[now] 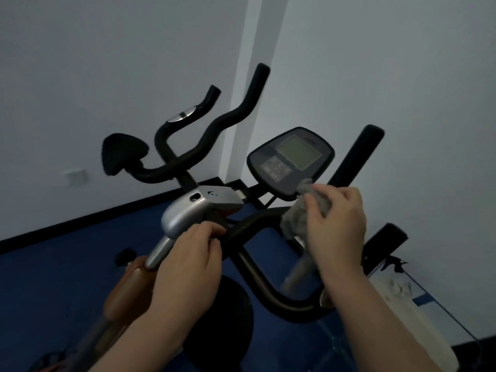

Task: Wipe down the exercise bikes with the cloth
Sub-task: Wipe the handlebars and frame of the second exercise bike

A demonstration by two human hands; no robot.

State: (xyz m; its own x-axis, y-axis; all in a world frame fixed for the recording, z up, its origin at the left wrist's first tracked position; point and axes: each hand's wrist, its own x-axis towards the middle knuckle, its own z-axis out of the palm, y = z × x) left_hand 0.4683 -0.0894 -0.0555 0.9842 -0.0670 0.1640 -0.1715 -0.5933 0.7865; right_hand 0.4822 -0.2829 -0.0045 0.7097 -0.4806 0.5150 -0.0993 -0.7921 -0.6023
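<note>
Gripping a crumpled grey cloth, the right hand sits at about 3 o'clock from the frame's centre, its fingers curled round the fabric and pressing it against the lower edge of the dark oval console with a greenish square screen. Part of the cloth hangs below the hand, draped over the black curved handlebar tube of the near exercise bike. The left hand, at about 7 o'clock from the console, has its fingers wrapped round that same handlebar tube where it meets the silver-grey moulded stem cover. A short polished metal bar end sticks out just beside the left hand at its 9 o'clock.

Beyond the stem cover, at 11 o'clock, stands a second set of black wavy handlebars with a chrome pulse sensor patch, and a black padded saddle at its 9 o'clock. A black upright grip rises at 2 o'clock from the right hand. Below the bikes lies a dark blue floor, edged by a black skirting strip under pale grey walls. A white wall socket is blurred at 9 o'clock. At 4 o'clock, a clear glass-edged surface carries pale items too blurred to name.
</note>
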